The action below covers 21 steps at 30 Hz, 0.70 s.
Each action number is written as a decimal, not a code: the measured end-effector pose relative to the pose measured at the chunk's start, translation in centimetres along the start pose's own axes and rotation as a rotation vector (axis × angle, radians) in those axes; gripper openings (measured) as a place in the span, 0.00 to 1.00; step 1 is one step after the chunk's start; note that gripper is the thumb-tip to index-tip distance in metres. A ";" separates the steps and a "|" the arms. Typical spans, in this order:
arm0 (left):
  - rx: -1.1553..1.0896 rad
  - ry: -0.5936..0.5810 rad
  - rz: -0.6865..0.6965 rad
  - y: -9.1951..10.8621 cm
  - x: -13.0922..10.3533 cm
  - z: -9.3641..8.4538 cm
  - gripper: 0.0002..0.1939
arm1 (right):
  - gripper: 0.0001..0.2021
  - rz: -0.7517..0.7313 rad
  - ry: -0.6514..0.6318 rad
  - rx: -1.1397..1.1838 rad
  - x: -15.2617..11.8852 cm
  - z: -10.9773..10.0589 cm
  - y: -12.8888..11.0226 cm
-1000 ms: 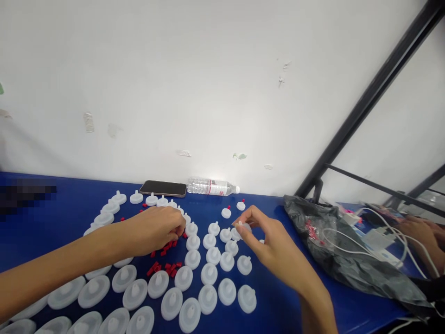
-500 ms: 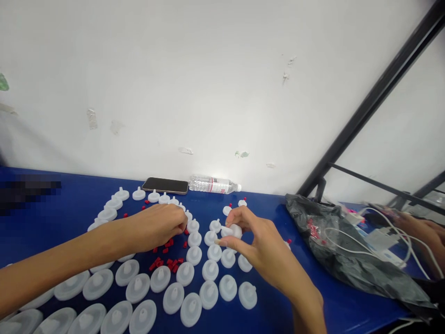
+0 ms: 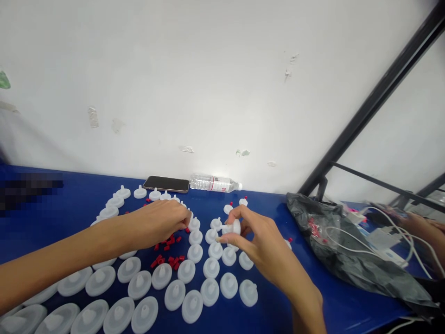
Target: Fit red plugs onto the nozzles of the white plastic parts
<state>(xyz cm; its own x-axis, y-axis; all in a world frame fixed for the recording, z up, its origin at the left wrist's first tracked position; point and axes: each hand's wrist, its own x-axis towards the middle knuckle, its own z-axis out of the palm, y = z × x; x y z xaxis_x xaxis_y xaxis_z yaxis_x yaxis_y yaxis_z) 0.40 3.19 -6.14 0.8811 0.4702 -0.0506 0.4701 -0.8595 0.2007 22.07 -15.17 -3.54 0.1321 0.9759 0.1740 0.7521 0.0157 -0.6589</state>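
Observation:
Rows of white round plastic caps with central nozzles (image 3: 192,306) cover the blue table. My right hand (image 3: 255,236) pinches one white cap (image 3: 233,227) between thumb and fingers, its nozzle pointing left. To its left, my left hand (image 3: 170,220) is closed, fingertips down beside a small red piece; what it holds, if anything, is hidden. Small red pieces (image 3: 174,262) lie in a loose group below my left hand, among the caps. Two caps at the back, one of them a white cap with a red tip (image 3: 243,202), stand beyond my right hand.
A black phone (image 3: 167,184) and a clear plastic bottle (image 3: 213,183) lie along the wall. On the right are a dark plastic bag (image 3: 347,250), white cables (image 3: 413,241) and a black metal frame (image 3: 371,102). Another person's hand (image 3: 422,232) shows at the far right.
The cap in my right hand has turned so its nozzle points more squarely left. My left hand has shifted slightly right. The view has moved a little.

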 end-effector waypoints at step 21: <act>-0.353 0.508 0.333 4.7 -1.4 -2.2 0.18 | 0.17 -0.181 0.123 -0.040 -0.7 0.3 -0.5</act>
<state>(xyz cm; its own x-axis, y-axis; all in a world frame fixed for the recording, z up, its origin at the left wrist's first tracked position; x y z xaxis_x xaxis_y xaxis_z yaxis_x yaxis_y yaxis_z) 1.25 -1.09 -2.96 0.8020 0.3030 0.5148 0.0592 -0.8979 0.4362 21.42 -15.78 -3.55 0.0686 0.9241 0.3759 0.7951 0.1770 -0.5801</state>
